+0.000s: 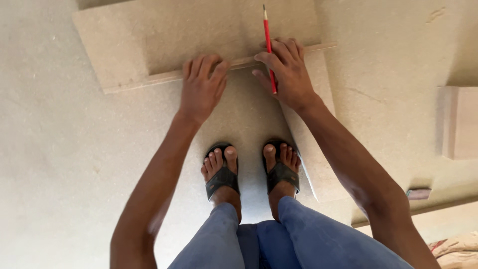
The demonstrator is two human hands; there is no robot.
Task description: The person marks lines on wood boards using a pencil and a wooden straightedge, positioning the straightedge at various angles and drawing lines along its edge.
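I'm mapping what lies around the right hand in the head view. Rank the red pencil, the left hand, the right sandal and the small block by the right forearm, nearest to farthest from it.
1. Red pencil: held in the right hand itself.
2. Left hand: beside it, on the thin wooden strip.
3. Right sandal: below the hand, on the board.
4. Small block: far lower right, beyond the forearm.

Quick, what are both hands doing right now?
Left hand: open, fingers pressing on the wooden strip.
Right hand: closed on the red pencil, also on the strip.
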